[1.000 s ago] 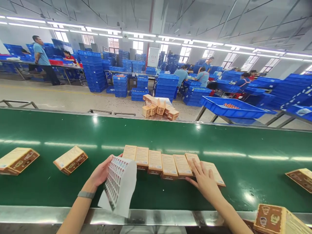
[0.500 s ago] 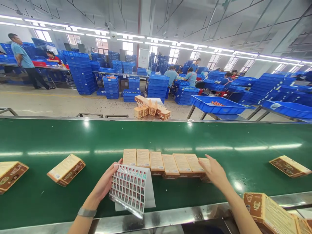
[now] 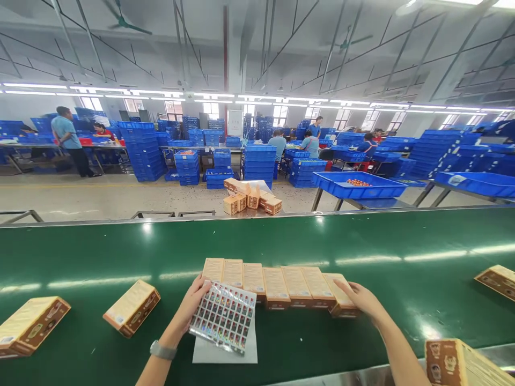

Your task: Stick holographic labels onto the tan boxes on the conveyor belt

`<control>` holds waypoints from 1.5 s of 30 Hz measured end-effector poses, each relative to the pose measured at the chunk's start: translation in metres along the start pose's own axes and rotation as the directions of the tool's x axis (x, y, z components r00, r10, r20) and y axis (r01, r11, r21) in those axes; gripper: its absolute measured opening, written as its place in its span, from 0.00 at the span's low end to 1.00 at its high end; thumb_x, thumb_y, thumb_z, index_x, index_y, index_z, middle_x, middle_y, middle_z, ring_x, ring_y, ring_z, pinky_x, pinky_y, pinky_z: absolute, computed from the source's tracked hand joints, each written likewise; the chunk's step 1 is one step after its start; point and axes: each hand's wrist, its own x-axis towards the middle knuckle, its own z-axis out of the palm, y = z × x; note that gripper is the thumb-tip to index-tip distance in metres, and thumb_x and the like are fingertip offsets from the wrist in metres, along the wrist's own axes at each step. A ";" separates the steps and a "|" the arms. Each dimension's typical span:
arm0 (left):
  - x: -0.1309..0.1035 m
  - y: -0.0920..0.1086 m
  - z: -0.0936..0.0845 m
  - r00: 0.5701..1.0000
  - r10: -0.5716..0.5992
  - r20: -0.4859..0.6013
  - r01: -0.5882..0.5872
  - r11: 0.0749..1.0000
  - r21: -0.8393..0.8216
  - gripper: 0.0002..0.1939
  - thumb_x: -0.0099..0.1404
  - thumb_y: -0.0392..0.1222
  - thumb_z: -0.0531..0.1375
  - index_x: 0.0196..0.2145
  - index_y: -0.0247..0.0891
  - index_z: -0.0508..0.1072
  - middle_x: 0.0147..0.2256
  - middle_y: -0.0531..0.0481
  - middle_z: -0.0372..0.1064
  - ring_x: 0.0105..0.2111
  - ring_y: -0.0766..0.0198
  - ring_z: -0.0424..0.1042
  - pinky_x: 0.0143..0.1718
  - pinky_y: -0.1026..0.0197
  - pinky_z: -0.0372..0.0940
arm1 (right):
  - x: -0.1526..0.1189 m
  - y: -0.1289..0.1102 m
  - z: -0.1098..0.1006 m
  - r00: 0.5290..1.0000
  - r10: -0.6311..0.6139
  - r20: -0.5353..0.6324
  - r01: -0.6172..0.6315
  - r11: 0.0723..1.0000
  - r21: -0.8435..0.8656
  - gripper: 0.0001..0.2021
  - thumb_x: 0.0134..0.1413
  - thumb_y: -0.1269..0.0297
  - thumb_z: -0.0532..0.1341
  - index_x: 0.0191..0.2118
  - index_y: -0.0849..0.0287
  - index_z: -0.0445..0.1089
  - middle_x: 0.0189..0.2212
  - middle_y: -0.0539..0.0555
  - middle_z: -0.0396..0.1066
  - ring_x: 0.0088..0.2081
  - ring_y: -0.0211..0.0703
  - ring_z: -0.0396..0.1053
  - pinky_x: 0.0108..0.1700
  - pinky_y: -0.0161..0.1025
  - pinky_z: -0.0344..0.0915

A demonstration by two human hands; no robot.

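Observation:
My left hand [image 3: 195, 303] grips the upper left edge of a sticker sheet [image 3: 225, 316], printed with rows of small dark and red labels on shiny film. A white backing sheet [image 3: 247, 348] shows beneath it. Behind the stickers, several cream and brown cardboard boxes [image 3: 277, 284] lie side by side in a row on the green conveyor belt [image 3: 306, 348]. At the row's right end, my right hand [image 3: 362, 300] holds the last box [image 3: 336, 284], which sits slightly askew. The sheet covers the near ends of the leftmost boxes.
Two loose boxes [image 3: 132, 308] lie left on the belt, another box [image 3: 499, 281] far right. A larger box [image 3: 462, 362] stands at the near right edge. Beyond the belt are piled boxes [image 3: 253, 195], a blue tray [image 3: 358, 185], stacked crates [image 3: 142, 153] and several people.
My view has tilted upward. My right hand has shifted to the outer end of the last box, which has turned a little. The sticker sheet in my left hand now lies flatter.

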 end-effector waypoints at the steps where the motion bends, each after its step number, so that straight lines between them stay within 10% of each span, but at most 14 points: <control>1: 0.001 0.003 -0.005 0.999 -0.031 -0.005 0.031 0.999 -0.021 0.15 0.50 0.45 0.70 0.35 0.38 0.78 0.49 0.43 0.75 0.55 0.44 0.68 0.49 0.57 0.65 | -0.008 0.003 0.003 1.000 0.025 0.010 -0.026 0.996 0.085 0.29 0.48 0.41 0.54 0.39 0.63 0.77 0.37 0.64 0.80 0.42 0.58 0.78 0.43 0.45 0.74; 13: 0.011 0.020 0.001 0.995 -0.084 -0.049 0.078 0.990 -0.114 0.21 0.44 0.47 0.72 0.37 0.38 0.78 0.40 0.44 0.79 0.46 0.46 0.75 0.42 0.57 0.68 | -0.059 0.008 0.026 0.958 0.288 -0.004 -0.220 0.740 0.636 0.45 0.29 0.35 0.66 0.52 0.62 0.70 0.50 0.62 0.75 0.54 0.59 0.71 0.56 0.43 0.67; 19: 0.042 0.084 0.002 0.992 -0.007 -0.126 0.010 1.000 0.020 0.21 0.41 0.50 0.73 0.32 0.38 0.76 0.28 0.52 0.75 0.29 0.60 0.71 0.28 0.65 0.64 | -0.051 -0.035 0.025 0.914 0.404 0.011 -0.267 0.582 0.768 0.39 0.30 0.41 0.71 0.51 0.57 0.70 0.51 0.58 0.75 0.56 0.57 0.69 0.57 0.43 0.67; 25: 0.147 0.194 0.015 0.972 0.233 -0.001 -0.228 0.952 0.204 0.14 0.48 0.45 0.69 0.25 0.38 0.68 0.19 0.58 0.62 0.18 0.69 0.60 0.18 0.69 0.54 | 0.011 -0.131 0.011 0.898 0.436 -0.047 -0.168 0.442 0.881 0.26 0.35 0.52 0.72 0.45 0.54 0.74 0.50 0.52 0.75 0.57 0.44 0.68 0.57 0.30 0.64; 31: 0.280 0.268 0.049 0.976 0.212 0.055 -0.218 0.962 0.164 0.10 0.58 0.39 0.62 0.26 0.40 0.62 0.21 0.58 0.60 0.19 0.69 0.59 0.21 0.68 0.56 | 0.082 -0.205 0.009 0.872 0.477 -0.111 -0.075 0.355 0.932 0.20 0.35 0.59 0.72 0.38 0.57 0.73 0.44 0.53 0.76 0.53 0.43 0.70 0.59 0.36 0.64; 37: 0.392 0.281 0.087 0.972 0.173 0.157 -0.192 0.974 0.117 0.12 0.62 0.36 0.60 0.24 0.40 0.61 0.23 0.57 0.59 0.21 0.68 0.60 0.25 0.65 0.57 | 0.136 -0.222 0.022 0.850 0.491 -0.190 -0.029 0.404 0.914 0.21 0.38 0.60 0.70 0.41 0.60 0.71 0.45 0.55 0.74 0.51 0.43 0.70 0.60 0.41 0.63; 45: 0.502 0.243 0.130 0.977 0.140 0.162 -0.153 0.985 0.076 0.10 0.66 0.39 0.56 0.28 0.42 0.59 0.25 0.55 0.60 0.26 0.65 0.65 0.32 0.62 0.61 | 0.192 -0.224 0.046 0.814 0.477 -0.332 0.067 0.490 0.869 0.17 0.39 0.60 0.65 0.39 0.57 0.68 0.44 0.54 0.74 0.49 0.44 0.72 0.57 0.46 0.66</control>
